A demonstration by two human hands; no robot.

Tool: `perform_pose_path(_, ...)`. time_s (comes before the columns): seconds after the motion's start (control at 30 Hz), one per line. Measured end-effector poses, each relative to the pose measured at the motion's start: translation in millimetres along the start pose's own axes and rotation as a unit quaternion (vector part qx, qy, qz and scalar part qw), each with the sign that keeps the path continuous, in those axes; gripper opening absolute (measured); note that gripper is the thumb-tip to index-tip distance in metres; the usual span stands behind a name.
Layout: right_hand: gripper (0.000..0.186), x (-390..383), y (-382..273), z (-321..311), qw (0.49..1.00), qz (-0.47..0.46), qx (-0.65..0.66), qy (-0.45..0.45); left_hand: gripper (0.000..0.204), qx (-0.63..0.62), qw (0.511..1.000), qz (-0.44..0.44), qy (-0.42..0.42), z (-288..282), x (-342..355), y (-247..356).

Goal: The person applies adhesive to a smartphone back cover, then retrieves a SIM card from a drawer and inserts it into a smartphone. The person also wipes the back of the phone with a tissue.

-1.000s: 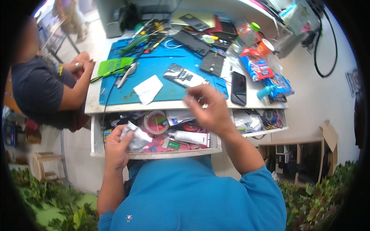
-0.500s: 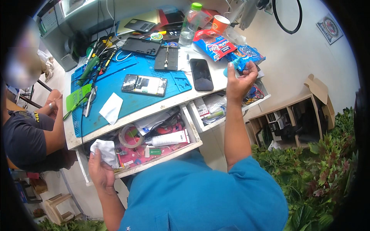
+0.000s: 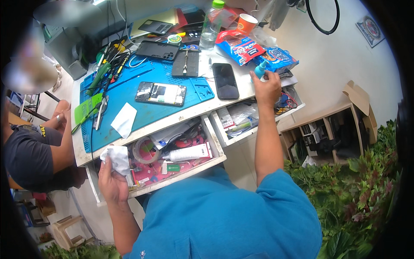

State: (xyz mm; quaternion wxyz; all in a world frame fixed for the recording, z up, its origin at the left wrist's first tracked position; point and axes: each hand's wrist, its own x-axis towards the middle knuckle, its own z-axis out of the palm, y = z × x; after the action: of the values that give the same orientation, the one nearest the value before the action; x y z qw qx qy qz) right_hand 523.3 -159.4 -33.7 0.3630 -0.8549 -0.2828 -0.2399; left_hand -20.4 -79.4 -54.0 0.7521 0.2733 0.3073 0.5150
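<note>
My left hand [image 3: 113, 183] pinches a crumpled white wipe [image 3: 115, 159] over the left corner of the open drawer [image 3: 185, 175]. At the right end of the desk, my right hand [image 3: 268, 90] has its thumb and fingers round a small teal bottle with a narrow tip [image 3: 260, 69]; its lower part is hidden by the hand. A black phone [image 3: 225, 81] lies face up left of that hand. On the blue mat [image 3: 129, 88] rests an opened phone with its inner parts showing [image 3: 161, 94]. Another white wipe [image 3: 124, 120] lies flat near the mat's front edge.
Screwdrivers and tweezers [image 3: 105, 77] crowd the left side. A clear bottle with a green cap [image 3: 211, 26], an orange cup [image 3: 246, 23] and snack packs [image 3: 241, 47] stand at the back right. A second drawer [image 3: 235, 121] is open. A person [image 3: 39, 155] sits at the left.
My right hand has closed in round the teal bottle, which now shows upright between thumb and fingers. My left hand has lifted slightly with the wipe.
</note>
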Motion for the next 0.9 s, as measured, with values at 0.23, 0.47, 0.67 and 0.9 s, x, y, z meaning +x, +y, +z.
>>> perform_pose_path(0.23, 0.037, -38.8, -105.9, -46.9, 0.947, -0.169, 0.227, -0.148, 0.035, -0.025, 0.999, 0.023, 0.032, -7.9, 8.3, -9.7)
perform_pose_path(0.47, 0.034, -109.9, -221.4, -74.9, 0.747, -0.557, 0.221, -0.287, 0.036, -0.079, 0.994, 0.046, 0.064, 8.0, -2.3, -13.4)
perform_pose_path(0.67, 0.016, -137.3, -269.0, -58.4, 0.679, -0.654, 0.253, -0.217, 0.04, -0.099, 0.99, 0.065, 0.076, 11.4, -22.1, -11.7)
perform_pose_path(0.9, 0.01, -136.6, -281.8, -54.5, 0.654, -0.683, 0.249, -0.21, 0.04, -0.108, 0.988, 0.068, 0.086, 6.7, -30.0, -15.5)
